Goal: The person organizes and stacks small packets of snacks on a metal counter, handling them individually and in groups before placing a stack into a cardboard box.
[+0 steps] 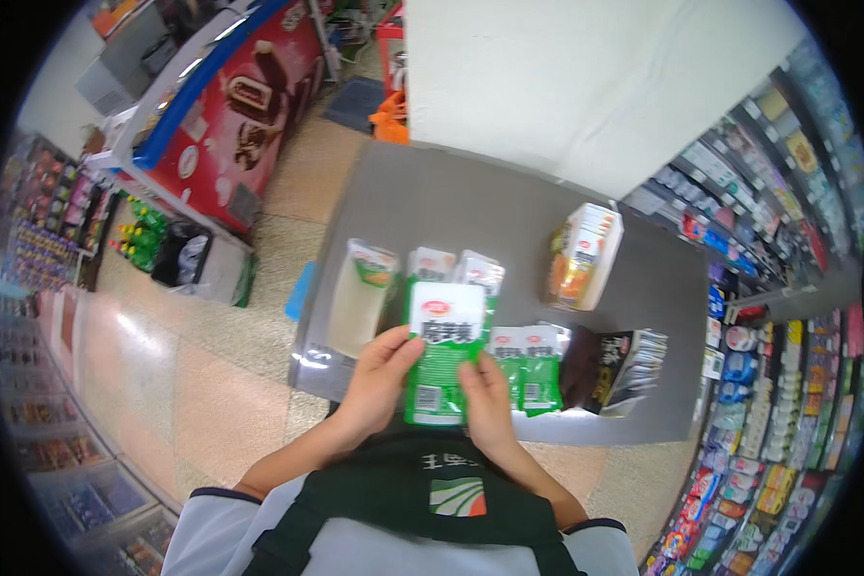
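Between my two hands is a green and white snack packet (446, 360), its face with writing and a barcode turned up towards me. My left hand (378, 374) grips its left edge with the thumb on top. On the opposite edge, my right hand (488, 399) pinches it lower down. Beyond it, two similar packets (432, 265) lie on the grey table (468, 187). A display box (360, 295) with a green packet inside stands by my left hand. Right of my right hand lie more green packets (541, 367), side by side.
A box of orange packets (583, 255) stands at the table's back right. Black packets (619, 367) fill a dark box at the right front. A white wall (533, 79) borders the far edge. Stocked shelves (770, 374) rise on the right; a red freezer (237, 108) and a bin (187, 252) stand left.
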